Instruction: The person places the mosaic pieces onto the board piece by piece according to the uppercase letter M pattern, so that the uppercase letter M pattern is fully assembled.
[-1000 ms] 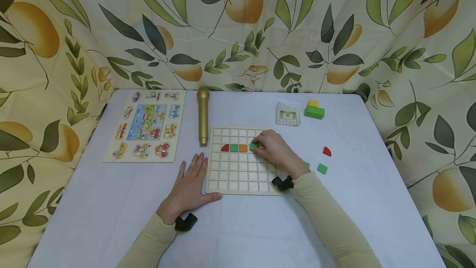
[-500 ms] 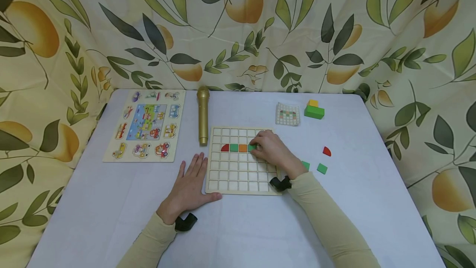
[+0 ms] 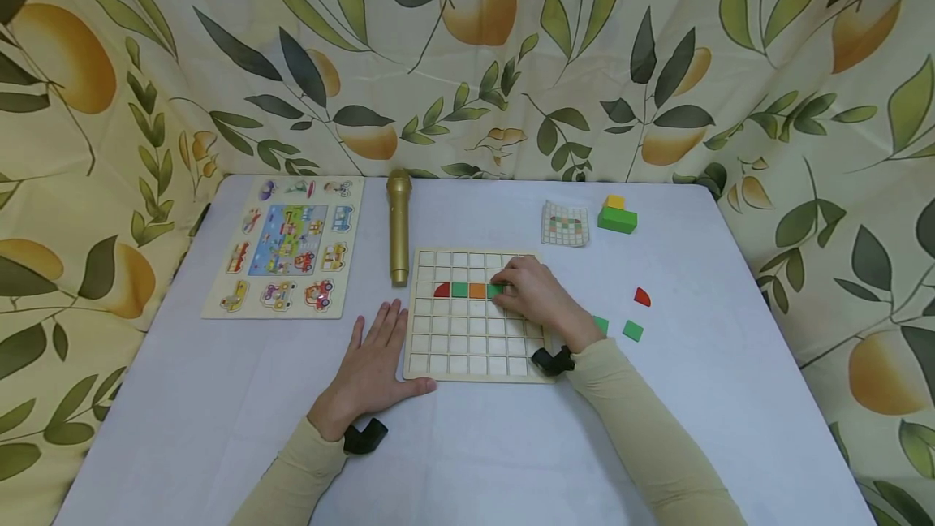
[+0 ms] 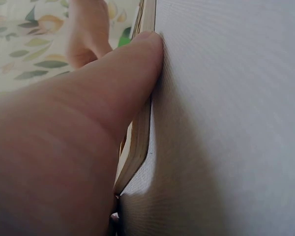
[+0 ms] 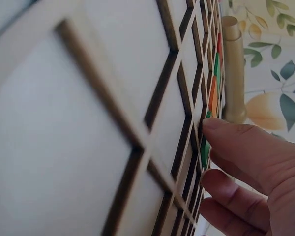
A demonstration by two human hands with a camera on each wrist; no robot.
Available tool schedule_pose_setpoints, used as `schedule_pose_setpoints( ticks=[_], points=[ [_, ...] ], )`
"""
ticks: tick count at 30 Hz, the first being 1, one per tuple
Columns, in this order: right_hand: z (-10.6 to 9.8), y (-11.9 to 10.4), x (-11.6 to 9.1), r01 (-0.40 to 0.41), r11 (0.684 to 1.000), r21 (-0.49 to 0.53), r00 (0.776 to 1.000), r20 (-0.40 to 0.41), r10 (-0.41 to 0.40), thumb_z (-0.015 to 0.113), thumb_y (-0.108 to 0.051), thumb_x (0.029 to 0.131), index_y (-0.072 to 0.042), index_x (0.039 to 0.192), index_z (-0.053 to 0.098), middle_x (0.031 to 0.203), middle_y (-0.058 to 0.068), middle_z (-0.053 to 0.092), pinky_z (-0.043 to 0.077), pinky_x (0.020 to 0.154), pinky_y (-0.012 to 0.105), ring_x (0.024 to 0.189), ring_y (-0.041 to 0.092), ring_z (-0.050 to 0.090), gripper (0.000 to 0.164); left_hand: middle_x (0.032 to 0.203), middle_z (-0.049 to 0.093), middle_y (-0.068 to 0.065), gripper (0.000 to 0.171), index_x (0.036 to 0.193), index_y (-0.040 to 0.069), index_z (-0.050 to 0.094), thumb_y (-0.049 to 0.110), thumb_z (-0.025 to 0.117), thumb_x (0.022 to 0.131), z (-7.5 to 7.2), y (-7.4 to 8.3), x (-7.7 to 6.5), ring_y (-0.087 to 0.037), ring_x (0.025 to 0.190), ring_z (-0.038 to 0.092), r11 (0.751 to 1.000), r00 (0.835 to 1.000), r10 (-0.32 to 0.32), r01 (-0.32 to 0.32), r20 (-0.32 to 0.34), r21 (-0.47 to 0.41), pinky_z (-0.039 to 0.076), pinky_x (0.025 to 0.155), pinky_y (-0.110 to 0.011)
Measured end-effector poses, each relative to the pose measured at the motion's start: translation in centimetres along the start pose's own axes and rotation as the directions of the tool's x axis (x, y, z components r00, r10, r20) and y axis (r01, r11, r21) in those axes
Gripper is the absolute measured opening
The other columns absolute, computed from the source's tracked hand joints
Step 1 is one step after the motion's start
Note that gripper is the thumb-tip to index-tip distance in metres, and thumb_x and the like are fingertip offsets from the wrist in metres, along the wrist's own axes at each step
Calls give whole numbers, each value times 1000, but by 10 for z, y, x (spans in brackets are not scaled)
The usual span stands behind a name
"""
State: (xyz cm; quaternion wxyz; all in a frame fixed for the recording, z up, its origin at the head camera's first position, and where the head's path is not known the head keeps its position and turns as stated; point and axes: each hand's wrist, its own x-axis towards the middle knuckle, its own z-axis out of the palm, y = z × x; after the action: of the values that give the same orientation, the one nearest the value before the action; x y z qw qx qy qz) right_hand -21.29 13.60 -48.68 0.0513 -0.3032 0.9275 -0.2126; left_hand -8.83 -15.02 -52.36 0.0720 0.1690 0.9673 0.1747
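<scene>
A wooden grid board [image 3: 467,347] lies at the table's centre. My left hand [image 3: 371,364] rests flat at its left side, fingers straight, and the thumb [image 4: 137,59] lies along the board's near edge. Across one row sit a red quarter-round tile [image 3: 441,291], a green square tile [image 3: 459,291] and an orange tile [image 3: 477,291]. Just right of the orange one, my right hand [image 3: 539,296] pinches another green square tile [image 3: 494,291] at its cell. The right wrist view shows thumb and fingers on this green tile [image 5: 204,153]; its seating is partly hidden.
Right of the board lie two loose green tiles [image 3: 632,331] and a red quarter-round tile [image 3: 642,297]. A pattern card [image 3: 565,224] and green block [image 3: 618,220] with a yellow block stand behind. A gold microphone [image 3: 398,226] and picture puzzle [image 3: 241,303] lie left.
My right hand has shifted slightly left with the green tile, which now sits closer to the orange one. The left hand has stayed still.
</scene>
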Motion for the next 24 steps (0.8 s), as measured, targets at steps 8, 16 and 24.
schedule_pose_setpoints(
  ticks=[8, 16, 24],
  points=[
    [-9, 13, -12, -79, 997, 19, 997, -20, 80, 75, -21, 87, -4, 112, 73, 107, 8, 64, 42, 91, 42, 104, 27, 52, 30, 161, 5, -14, 118, 154, -2, 15, 79, 55, 78, 0, 0, 0, -27, 147, -4, 1000, 1000, -2, 2, 2, 1, -6, 113, -55],
    [-24, 33, -27, -155, 988, -25, 988, -28, 154, 75, -22, 87, -1, 112, 72, 104, 11, 64, 43, 86, 44, 100, 29, 52, 33, 161, 5, -15, 118, 154, -2, 15, 78, 56, 78, -1, 2, -1, -28, 147, -3, 1000, 1000, 0, 0, 0, -5, -5, 113, -55],
    [-39, 55, -46, -245, 969, -39, 969, -45, 243, 72, -19, 88, -1, 115, 71, 106, 13, 64, 41, 90, 48, 103, 33, 52, 33, 161, 4, -15, 119, 155, -1, 13, 79, 55, 78, 1, 0, 0, -27, 147, -5, 1000, 1000, 0, 0, 3, 1, -6, 113, -55]
  ],
)
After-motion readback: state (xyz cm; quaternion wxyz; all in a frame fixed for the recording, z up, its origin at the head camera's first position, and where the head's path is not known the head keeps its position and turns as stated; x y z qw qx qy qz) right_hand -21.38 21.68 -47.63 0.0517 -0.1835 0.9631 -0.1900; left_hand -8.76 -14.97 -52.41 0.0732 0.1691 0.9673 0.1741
